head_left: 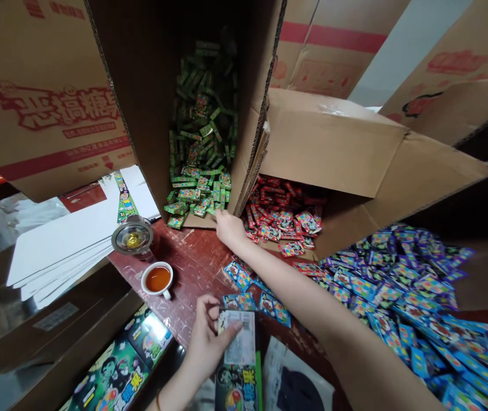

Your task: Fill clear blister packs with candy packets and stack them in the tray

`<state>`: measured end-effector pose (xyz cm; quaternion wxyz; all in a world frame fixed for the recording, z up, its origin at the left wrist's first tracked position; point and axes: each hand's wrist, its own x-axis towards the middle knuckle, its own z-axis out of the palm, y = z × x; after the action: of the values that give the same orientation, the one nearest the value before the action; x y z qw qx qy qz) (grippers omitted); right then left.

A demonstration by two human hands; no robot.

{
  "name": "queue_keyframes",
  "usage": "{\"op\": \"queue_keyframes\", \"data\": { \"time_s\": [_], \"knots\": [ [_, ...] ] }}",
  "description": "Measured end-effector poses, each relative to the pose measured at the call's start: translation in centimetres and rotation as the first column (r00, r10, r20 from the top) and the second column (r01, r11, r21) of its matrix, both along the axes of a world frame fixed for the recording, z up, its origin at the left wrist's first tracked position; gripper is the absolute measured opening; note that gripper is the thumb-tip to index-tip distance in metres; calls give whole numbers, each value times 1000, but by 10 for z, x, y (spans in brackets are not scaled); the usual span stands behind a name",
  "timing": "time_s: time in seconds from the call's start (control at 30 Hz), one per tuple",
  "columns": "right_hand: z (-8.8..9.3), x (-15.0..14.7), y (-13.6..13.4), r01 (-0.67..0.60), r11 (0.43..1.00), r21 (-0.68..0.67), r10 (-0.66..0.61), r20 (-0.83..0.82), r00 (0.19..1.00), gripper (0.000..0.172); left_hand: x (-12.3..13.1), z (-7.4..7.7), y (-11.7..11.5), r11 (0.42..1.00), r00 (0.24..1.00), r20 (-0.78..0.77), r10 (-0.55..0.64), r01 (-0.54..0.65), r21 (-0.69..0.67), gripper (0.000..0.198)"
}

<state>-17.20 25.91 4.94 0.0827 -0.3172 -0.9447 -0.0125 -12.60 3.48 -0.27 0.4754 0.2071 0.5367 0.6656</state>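
Observation:
My left hand [210,337] is wrapped round a dark printed candy box [237,379] with a barcode label, thumb lying across its top. My right hand [230,228] reaches forward to the front edge of a tall carton [250,131]. Its fingertips are closed at a small green candy packet [217,207] at the near end of a heap of green packets [201,154] inside that carton. Under my right forearm several blue packets [239,275] lie on the red table [192,251].
Red packets [284,222] fill a low carton, with blue and purple packets [398,285] heaped at right. A cup of tea [158,278] and a metal strainer [132,235] stand at left by white card sheets [68,245]. More printed boxes [119,371] sit at bottom left.

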Motion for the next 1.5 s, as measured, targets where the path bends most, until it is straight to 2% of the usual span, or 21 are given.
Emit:
{"op": "queue_keyframes", "data": {
  "time_s": [0.03,0.1,0.13,0.17,0.23,0.3,0.37,0.43,0.5,0.6,0.67,0.7,0.77,0.83,0.9,0.97,1.07,1.17,1.23,1.37,1.5],
  "knots": [
    [5,16,-3,7,999,-53,-11,-82,997,28,-1,1,0,1000,1000,-7,20,-20,0,52],
    [9,58,-11,-40,954,-296,-64,-335,940,29,-1,4,2,999,999,-6,41,-41,8,54],
    [10,83,-15,-111,885,-453,-132,-472,871,30,2,6,3,999,999,2,32,-32,13,55],
    [9,109,-20,-206,784,-585,-229,-581,781,32,6,7,5,1000,1000,11,5,-6,18,56],
    [7,160,-30,-355,596,-720,-425,-658,622,41,20,9,8,996,997,23,-80,79,28,57],
    [6,205,-41,-389,515,-764,-559,-643,523,44,36,10,11,983,984,15,-178,177,48,57],
    [8,241,-52,-347,519,-781,-629,-624,463,38,54,10,13,960,962,-34,-271,273,59,55],
    [14,267,-62,-288,565,-773,-620,-628,470,31,70,13,15,935,932,-115,-343,350,53,53],
    [24,285,-70,-271,600,-753,-518,-623,586,23,86,17,14,915,900,-200,-388,403,36,52],
    [44,302,-81,-333,588,-737,-198,-531,824,13,106,24,11,874,851,-243,-466,486,24,53],
    [51,310,-88,-385,572,-725,-5,-472,882,14,115,27,9,842,823,-226,-521,539,25,53],
    [51,314,-92,-392,573,-720,25,-463,886,12,119,28,8,837,819,-223,-529,547,25,53],
    [44,323,-102,-368,581,-726,-66,-493,867,19,122,30,7,847,828,-230,-511,531,26,53],
    [29,333,-113,-347,563,-750,-254,-557,791,32,121,30,7,855,837,-226,-498,517,31,54],
    [10,342,-126,-386,519,-763,-397,-615,681,30,118,29,7,844,825,-212,-523,537,10,56],
    [-5,348,-140,-420,507,-753,-469,-649,599,24,115,29,6,820,801,-209,-561,573,-7,59],
    [-17,350,-157,-357,580,-732,-492,-664,563,23,111,28,7,798,764,-296,-573,603,13,50],
    [-18,349,-167,-282,662,-694,-454,-671,587,21,109,26,9,793,741,-372,-560,608,18,34],
    [-18,350,-171,-251,700,-669,-433,-677,595,21,109,25,9,795,741,-366,-564,606,3,31],
    [-24,351,-178,-204,714,-670,-471,-675,568,26,116,20,6,803,773,-272,-573,595,0,46],
    [-34,345,-188,-196,685,-702,-540,-669,510,25,123,16,1,863,845,-205,-493,505,5,61]
  ]
}}
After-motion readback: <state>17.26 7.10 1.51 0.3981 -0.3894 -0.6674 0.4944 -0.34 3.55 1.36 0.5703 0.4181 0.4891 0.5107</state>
